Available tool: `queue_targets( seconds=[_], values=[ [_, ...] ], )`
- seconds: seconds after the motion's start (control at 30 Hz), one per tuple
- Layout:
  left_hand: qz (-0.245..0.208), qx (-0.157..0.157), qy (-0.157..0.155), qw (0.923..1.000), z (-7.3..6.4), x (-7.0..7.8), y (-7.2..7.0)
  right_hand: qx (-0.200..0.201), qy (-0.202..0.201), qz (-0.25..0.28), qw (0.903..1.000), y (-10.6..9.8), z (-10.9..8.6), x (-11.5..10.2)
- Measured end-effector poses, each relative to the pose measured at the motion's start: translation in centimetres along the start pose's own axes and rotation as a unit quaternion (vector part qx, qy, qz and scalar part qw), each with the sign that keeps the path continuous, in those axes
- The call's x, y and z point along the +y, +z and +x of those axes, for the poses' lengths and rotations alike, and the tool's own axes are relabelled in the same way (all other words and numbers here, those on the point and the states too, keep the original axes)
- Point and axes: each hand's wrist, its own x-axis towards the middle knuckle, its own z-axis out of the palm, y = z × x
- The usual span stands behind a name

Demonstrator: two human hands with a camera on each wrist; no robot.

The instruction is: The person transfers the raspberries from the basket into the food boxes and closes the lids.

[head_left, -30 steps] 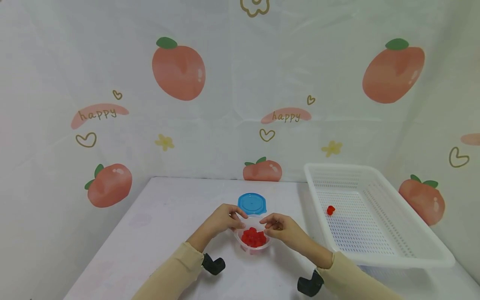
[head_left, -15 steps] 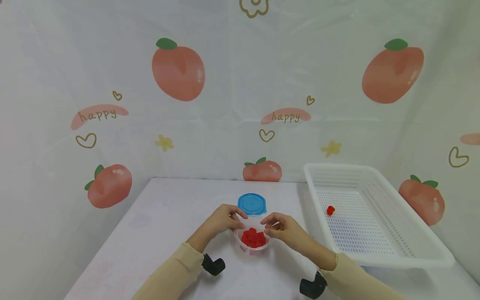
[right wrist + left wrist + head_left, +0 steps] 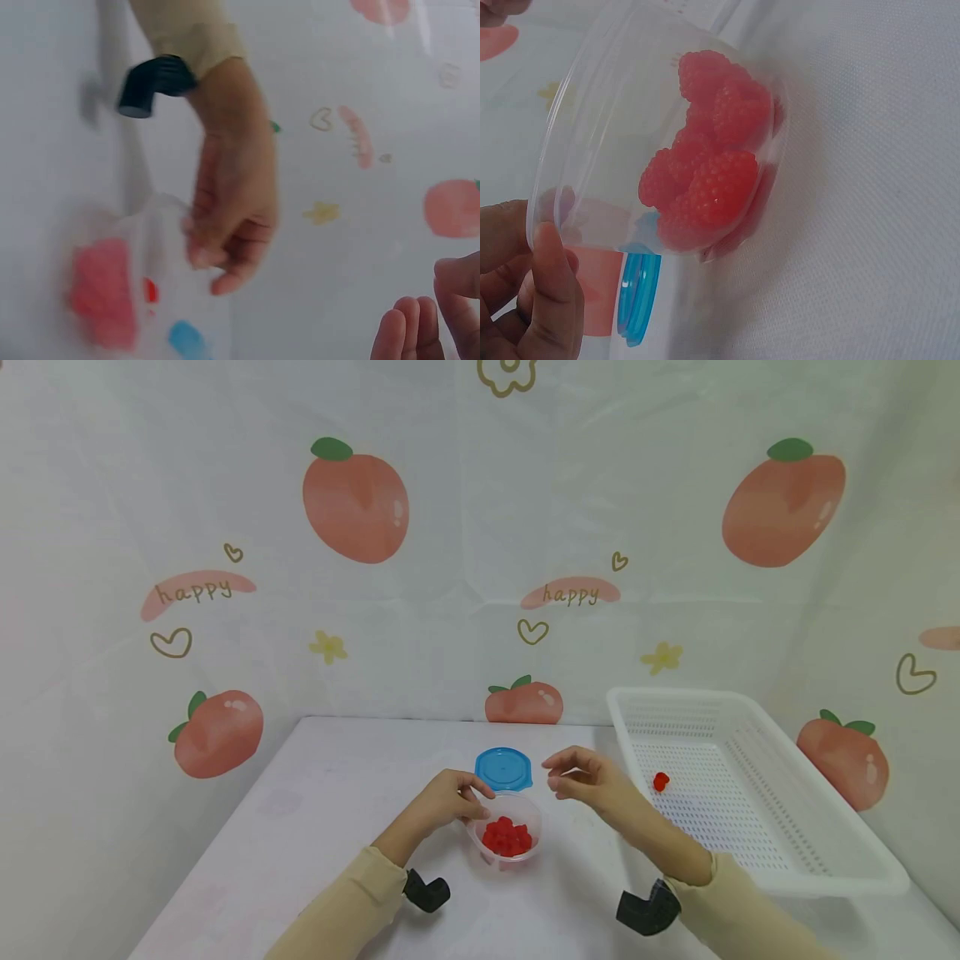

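Note:
A clear round plastic tub (image 3: 529, 808) stands on the table, with several red raspberries (image 3: 720, 187) heaped inside. At its left rim, my left hand (image 3: 448, 795) pinches the wall between thumb and fingers, as the left wrist view shows close up. My right hand (image 3: 598, 778) is in the air between the tub and the white basket, its fingers loosely bent and holding nothing. Behind the tub lies a blue lid (image 3: 504, 768), flat on the table.
To the right, a large white perforated basket (image 3: 787, 883) takes up that side of the table. One small red piece (image 3: 661, 782), like the raspberries, lies inside near its left wall. A printed cloth (image 3: 450, 527) hangs behind the table.
My right hand has left the tub's right rim and moved up and to the right, toward the basket. The left hand, tub and lid are where they were.

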Motion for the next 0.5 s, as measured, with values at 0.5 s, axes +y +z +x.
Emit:
queue_targets(
  seconds=[0.5],
  values=[
    [0.001, -0.005, 0.004, 1.0, -0.1, 0.0, -0.1, 0.125, -0.043, 0.157, 0.9787, -7.2, 0.9, -1.0]
  ],
)
